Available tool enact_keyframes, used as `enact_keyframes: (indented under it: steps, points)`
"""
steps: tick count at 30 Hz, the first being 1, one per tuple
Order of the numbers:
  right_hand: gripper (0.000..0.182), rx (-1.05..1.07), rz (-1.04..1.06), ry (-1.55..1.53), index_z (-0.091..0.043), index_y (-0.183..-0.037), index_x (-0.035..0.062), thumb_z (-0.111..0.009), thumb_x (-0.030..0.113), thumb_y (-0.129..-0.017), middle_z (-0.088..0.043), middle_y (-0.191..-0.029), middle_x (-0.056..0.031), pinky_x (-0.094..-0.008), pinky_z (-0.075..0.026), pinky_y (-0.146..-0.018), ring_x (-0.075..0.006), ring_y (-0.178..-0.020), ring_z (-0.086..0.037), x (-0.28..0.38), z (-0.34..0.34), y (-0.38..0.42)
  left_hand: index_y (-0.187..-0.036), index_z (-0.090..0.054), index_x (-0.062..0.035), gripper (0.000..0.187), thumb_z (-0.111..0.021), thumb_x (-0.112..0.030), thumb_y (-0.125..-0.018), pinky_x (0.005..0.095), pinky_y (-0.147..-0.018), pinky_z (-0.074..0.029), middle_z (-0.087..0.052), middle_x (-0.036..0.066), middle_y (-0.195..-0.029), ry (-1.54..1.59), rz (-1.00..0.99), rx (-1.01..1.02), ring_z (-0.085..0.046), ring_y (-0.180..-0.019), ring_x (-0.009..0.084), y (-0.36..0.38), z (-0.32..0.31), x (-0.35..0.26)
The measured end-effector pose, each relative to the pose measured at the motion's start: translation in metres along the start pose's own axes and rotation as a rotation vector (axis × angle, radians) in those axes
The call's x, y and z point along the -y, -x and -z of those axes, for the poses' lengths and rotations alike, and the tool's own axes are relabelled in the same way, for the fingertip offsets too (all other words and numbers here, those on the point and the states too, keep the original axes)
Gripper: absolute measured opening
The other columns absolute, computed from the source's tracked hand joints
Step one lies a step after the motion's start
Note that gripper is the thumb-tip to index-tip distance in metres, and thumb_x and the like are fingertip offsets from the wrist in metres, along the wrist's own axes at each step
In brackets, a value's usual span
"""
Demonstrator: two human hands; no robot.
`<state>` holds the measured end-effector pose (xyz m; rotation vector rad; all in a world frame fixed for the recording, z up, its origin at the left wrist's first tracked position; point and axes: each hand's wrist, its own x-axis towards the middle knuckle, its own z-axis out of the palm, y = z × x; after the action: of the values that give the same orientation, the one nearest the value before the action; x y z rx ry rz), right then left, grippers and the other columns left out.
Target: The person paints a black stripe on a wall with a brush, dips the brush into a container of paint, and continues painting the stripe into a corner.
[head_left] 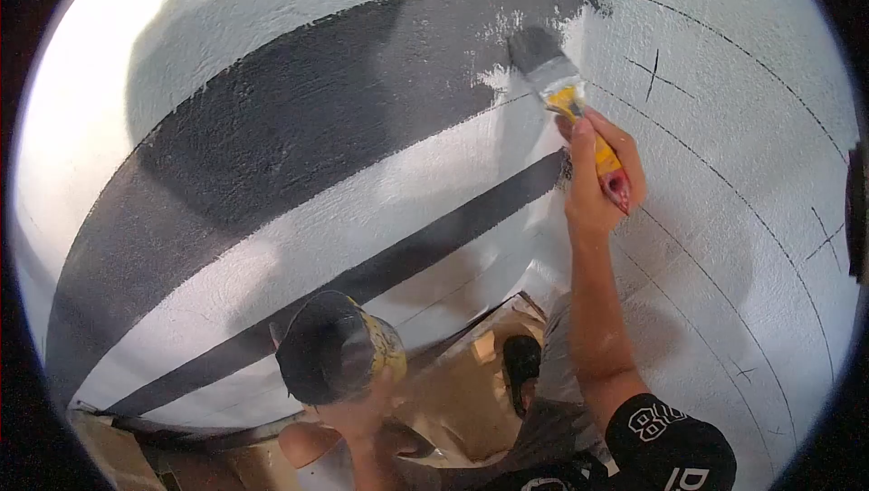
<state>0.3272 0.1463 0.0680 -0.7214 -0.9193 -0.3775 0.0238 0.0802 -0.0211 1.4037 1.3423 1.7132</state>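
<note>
Textured wall [715, 129]; black sleeve [670, 441] shows white "80".

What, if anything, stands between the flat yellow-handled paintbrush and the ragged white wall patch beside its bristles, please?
Nothing visible; the round black-and-yellow pot in the left hand is lower, clear of both the paintbrush and the patch.

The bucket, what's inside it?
Inside the bucket it's dark, like the paint on the wall. The bottom can't be seen; paint or shadow covers it.
</note>
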Motion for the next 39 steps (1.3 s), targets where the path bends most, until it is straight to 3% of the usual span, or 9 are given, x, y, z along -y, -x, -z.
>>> enact_keyframes:
  steps: [2, 4, 11, 14, 22, 24, 33, 35, 39]
  points:
    - [0.013, 0.023, 0.059, 0.150, -0.062, -0.091, -0.0039, -0.061, -0.003, -0.078, -0.064, -0.087, -0.0134, -0.0256, -0.049, -0.071, -0.0146, -0.080, -0.061, 0.008, 0.004, -0.006, -0.123, -0.035, 0.0052, 0.093, -0.084, -0.022, -0.049, 0.0354, -0.096, -0.036, -0.044, 0.015, -0.120, 0.019, -0.003, 0.002, -0.045, -0.110, 0.0255, 0.000, 0.001, -0.005]
    - [0.012, 0.072, 0.380, 0.331, -0.063, -0.089, -0.0021, -0.061, -0.003, -0.078, -0.065, -0.084, -0.0129, -0.0253, -0.048, -0.070, -0.0138, -0.077, -0.062, 0.015, 0.001, -0.019, -0.124, -0.034, 0.0050, 0.093, -0.084, -0.021, -0.050, 0.0354, -0.096, -0.036, -0.042, 0.016, -0.122, 0.041, -0.004, 0.004, -0.044, -0.111, 0.0252, 0.003, 0.003, 0.001]
    - [0.013, 0.179, 0.150, 0.150, -0.063, -0.092, -0.0014, -0.061, 0.000, -0.079, -0.065, -0.085, -0.0122, -0.0248, -0.047, -0.069, -0.0128, -0.075, -0.060, 0.000, 0.014, -0.008, -0.128, -0.028, 0.0034, 0.099, -0.084, -0.017, -0.049, 0.0363, -0.096, -0.036, -0.038, 0.015, -0.125, 0.109, -0.026, -0.002, -0.043, -0.112, 0.0245, 0.003, 0.007, 0.002]
    - [0.014, -0.063, 0.088, 0.199, -0.063, -0.093, -0.0014, -0.060, 0.002, -0.080, -0.065, -0.085, -0.0121, -0.0240, -0.047, -0.067, -0.0122, -0.074, -0.060, -0.008, 0.020, -0.003, -0.127, -0.031, 0.0026, 0.097, -0.084, -0.016, -0.048, 0.0362, -0.095, -0.037, -0.040, 0.014, -0.124, 0.089, -0.085, -0.008, -0.045, -0.110, 0.0247, 0.003, 0.008, 0.002]
    - [0.019, 0.306, 0.292, 0.143, -0.064, -0.091, -0.0017, -0.062, -0.004, -0.072, -0.064, -0.082, -0.0149, -0.0280, -0.050, -0.063, -0.0211, -0.071, -0.064, 0.032, -0.012, 0.037, -0.120, -0.039, 0.0047, 0.087, -0.083, -0.018, -0.049, 0.0364, -0.094, -0.039, -0.048, 0.016, -0.116, 0.125, -0.037, -0.056, -0.051, -0.102, 0.0266, 0.002, 0.005, -0.008]
    - [0.019, 0.318, 0.294, 0.113, -0.064, -0.089, -0.0018, -0.063, -0.005, -0.070, -0.064, -0.082, -0.0150, -0.0281, -0.050, -0.062, -0.0220, -0.070, -0.064, 0.037, -0.011, 0.035, -0.121, -0.038, 0.0057, 0.088, -0.083, -0.017, -0.049, 0.0369, -0.095, -0.038, -0.047, 0.017, -0.117, 0.042, -0.176, -0.047, -0.049, -0.105, 0.0265, 0.000, 0.012, 0.006]
    - [0.013, 0.114, 0.159, 0.277, -0.063, -0.091, -0.0031, -0.062, -0.002, -0.078, -0.064, -0.082, -0.0140, -0.0253, -0.050, -0.067, -0.0133, -0.071, -0.061, -0.010, 0.014, 0.006, -0.124, -0.034, 0.0055, 0.095, -0.084, -0.024, -0.049, 0.0352, -0.095, -0.037, -0.045, 0.016, -0.119, 0.037, -0.120, -0.061, -0.046, -0.109, 0.0253, 0.002, 0.019, 0.006]
    - [0.012, -0.157, 0.025, -0.003, -0.061, -0.093, -0.0042, -0.060, 0.001, -0.082, -0.063, -0.087, -0.0127, -0.0246, -0.051, -0.070, -0.0150, -0.072, -0.062, -0.015, 0.013, 0.006, -0.123, -0.035, 0.0056, 0.094, -0.084, -0.023, -0.049, 0.0351, -0.095, -0.037, -0.045, 0.016, -0.119, 0.034, -0.127, -0.071, -0.047, -0.108, 0.0254, 0.003, 0.019, 0.007]
    - [0.011, -0.240, -0.223, -0.191, -0.059, -0.092, -0.0053, -0.058, 0.002, -0.084, -0.062, -0.090, -0.0123, -0.0253, -0.052, -0.071, -0.0162, -0.076, -0.061, -0.005, 0.000, 0.020, -0.122, -0.036, 0.0060, 0.092, -0.083, -0.022, -0.049, 0.0346, -0.093, -0.039, -0.045, 0.016, -0.118, 0.033, -0.180, -0.088, -0.049, -0.105, 0.0250, 0.001, 0.019, 0.014]
